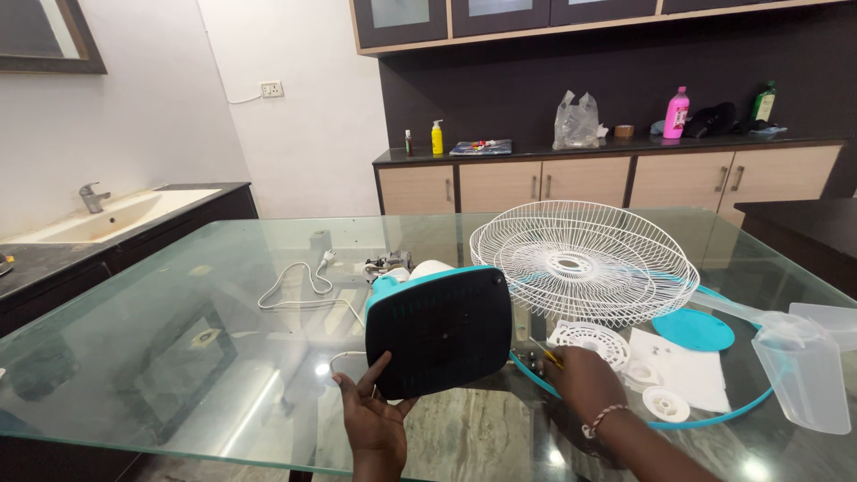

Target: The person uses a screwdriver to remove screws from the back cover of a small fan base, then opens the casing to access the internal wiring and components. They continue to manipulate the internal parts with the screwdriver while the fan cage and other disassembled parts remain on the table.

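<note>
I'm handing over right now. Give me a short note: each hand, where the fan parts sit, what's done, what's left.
Left hand: props the fan base on edge, dark underside facing the camera.
Right hand: on the glass table, fingers at a small yellow-handled tool.
White grilles, teal disc and clear blades lie to the right.
Done: fan lies in separate parts.
Left: base and parts not joined.

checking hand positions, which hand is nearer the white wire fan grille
Right. The right hand rests just below the white wire fan grille; the left hand is farther left, holding the fan base.
</note>
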